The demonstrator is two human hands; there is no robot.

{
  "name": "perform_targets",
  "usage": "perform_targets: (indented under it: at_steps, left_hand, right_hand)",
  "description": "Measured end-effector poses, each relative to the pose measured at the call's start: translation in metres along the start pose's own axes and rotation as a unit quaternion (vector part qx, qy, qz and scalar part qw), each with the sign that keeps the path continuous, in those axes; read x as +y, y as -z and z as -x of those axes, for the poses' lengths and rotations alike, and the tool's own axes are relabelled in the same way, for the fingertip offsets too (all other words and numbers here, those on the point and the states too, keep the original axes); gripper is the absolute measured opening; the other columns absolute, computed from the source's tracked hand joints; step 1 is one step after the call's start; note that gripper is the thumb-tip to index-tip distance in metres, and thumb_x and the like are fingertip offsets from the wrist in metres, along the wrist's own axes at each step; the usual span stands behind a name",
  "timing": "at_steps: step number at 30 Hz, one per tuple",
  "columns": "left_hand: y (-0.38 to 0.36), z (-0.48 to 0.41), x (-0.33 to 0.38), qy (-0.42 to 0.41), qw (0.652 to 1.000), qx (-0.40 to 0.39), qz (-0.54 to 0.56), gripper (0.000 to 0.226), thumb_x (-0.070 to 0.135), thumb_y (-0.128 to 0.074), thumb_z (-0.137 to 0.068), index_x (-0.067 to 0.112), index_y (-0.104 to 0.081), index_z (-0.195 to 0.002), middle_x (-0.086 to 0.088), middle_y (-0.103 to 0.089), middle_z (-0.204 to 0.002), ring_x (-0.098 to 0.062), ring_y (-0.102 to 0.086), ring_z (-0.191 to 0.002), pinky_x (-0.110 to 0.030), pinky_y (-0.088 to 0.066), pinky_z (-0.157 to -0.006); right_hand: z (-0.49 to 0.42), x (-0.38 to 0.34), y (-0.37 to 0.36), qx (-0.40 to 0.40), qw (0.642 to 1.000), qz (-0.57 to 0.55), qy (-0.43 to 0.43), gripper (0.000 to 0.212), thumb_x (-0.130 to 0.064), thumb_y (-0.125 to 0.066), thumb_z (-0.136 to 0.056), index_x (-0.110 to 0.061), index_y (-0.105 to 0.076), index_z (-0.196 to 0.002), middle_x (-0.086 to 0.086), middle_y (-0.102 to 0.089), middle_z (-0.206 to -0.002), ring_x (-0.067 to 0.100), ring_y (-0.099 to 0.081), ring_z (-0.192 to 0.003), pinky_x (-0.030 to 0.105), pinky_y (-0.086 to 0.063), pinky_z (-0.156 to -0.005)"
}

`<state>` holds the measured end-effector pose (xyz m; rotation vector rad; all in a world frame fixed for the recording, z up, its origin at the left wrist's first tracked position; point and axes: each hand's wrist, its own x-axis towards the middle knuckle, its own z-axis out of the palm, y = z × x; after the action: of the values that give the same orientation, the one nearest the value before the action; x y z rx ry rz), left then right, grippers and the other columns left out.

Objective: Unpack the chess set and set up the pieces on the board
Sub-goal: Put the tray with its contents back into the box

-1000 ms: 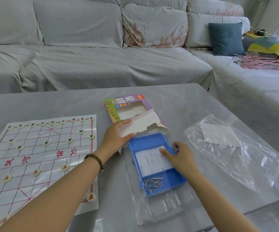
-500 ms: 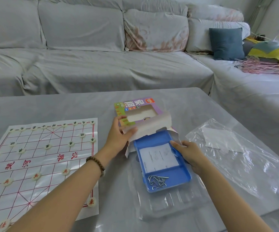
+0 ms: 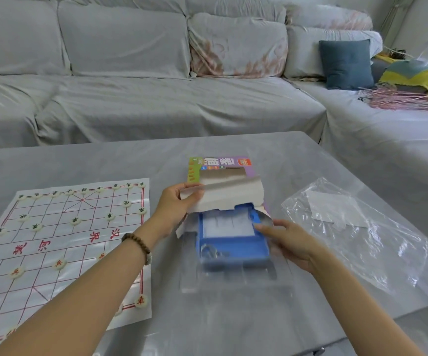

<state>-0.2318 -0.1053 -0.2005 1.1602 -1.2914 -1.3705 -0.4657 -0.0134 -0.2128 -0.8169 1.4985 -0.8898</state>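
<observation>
Sofa (image 3: 156, 111): grey-covered, well beyond the blue tray (image 3: 233, 250); no change.
Surface (image 3: 233, 325): grey, carries the tray and all that follows.
Board (image 3: 61, 242): printed sheet lying flat, left of the tray and apart from it. Same place as 0.5 s ago.
Plastic bag (image 3: 349, 232): clear, crumpled, right of the tray. Unmoved.
Box (image 3: 220, 170): cardboard, printed face up, at the tray's far end. Its white flap now stands higher and overhangs the tray's far edge; 0.5 s ago the flap sat just short of that edge.
Blue tray: motion-blurred. Its far end now lies under the flap, in the box mouth; earlier the whole tray was outside. It rests on a clear cover (image 3: 233, 281) that reaches out past its near side.
Left hand (image 3: 174, 206): at the tray's far left corner, forearm coming in from the lower left. Thumb on top of the flap's left edge, fingers beneath, pinching it. One second ago this hand lay flatter on the flap.
Right hand (image 3: 287, 240): at the tray's right wall, fingers pointing left onto the rim. Blur hides whether they clasp it or only press; cannot tell.
Paper slip (image 3: 229, 226): white, in the tray's far half.
Bracelet (image 3: 137, 244): brown beads on the left wrist, left of the tray.
Metal rings (image 3: 209, 251): in the tray's near left corner.
Chess pieces (image 3: 141, 301): pale discs set on the board's line crossings, left of the tray.
</observation>
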Motion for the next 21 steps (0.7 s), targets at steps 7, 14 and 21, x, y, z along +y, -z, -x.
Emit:
perform_targets:
  at_steps: [7, 14, 21]
  left_hand:
    - [0.006, -0.002, 0.015, -0.011, 0.999, 0.053, -0.004, 0.015, 0.015, -0.068, -0.084, 0.029, -0.067, -0.089, 0.003, -0.064, -0.109, -0.014, -0.061, -0.097, -0.03, -0.051, -0.086]
    - [0.012, 0.007, 0.015, 0.036, 0.999, 0.008, -0.01, 0.013, 0.018, -0.067, -0.084, 0.024, -0.065, -0.096, 0.006, -0.062, -0.1, -0.006, -0.058, -0.083, -0.017, -0.049, -0.066]
    - [0.003, 0.018, 0.048, 0.035, 0.999, -0.04, -0.015, 0.017, 0.022, -0.068, -0.083, 0.025, -0.068, -0.1, 0.005, -0.065, -0.097, -0.01, -0.058, -0.079, -0.024, -0.048, -0.07]
  right_hand:
    - [0.022, -0.004, 0.005, -0.151, 0.988, -0.03, 0.024, 0.112, -0.014, -0.08, -0.066, -0.035, -0.006, -0.147, 0.005, -0.041, -0.142, 0.023, -0.065, -0.104, 0.035, -0.055, -0.08]
    - [0.033, -0.004, -0.009, -0.036, 0.969, 0.201, 0.14, 0.12, -0.019, -0.083, -0.067, -0.036, 0.005, -0.147, 0.002, -0.016, -0.154, 0.016, -0.066, -0.091, 0.013, -0.049, -0.063]
    - [0.017, -0.006, -0.019, 0.138, 0.942, 0.159, 0.262, 0.076, -0.037, -0.075, -0.072, -0.031, -0.036, -0.136, -0.015, -0.044, -0.133, 0.006, -0.045, -0.121, 0.024, -0.037, -0.101]
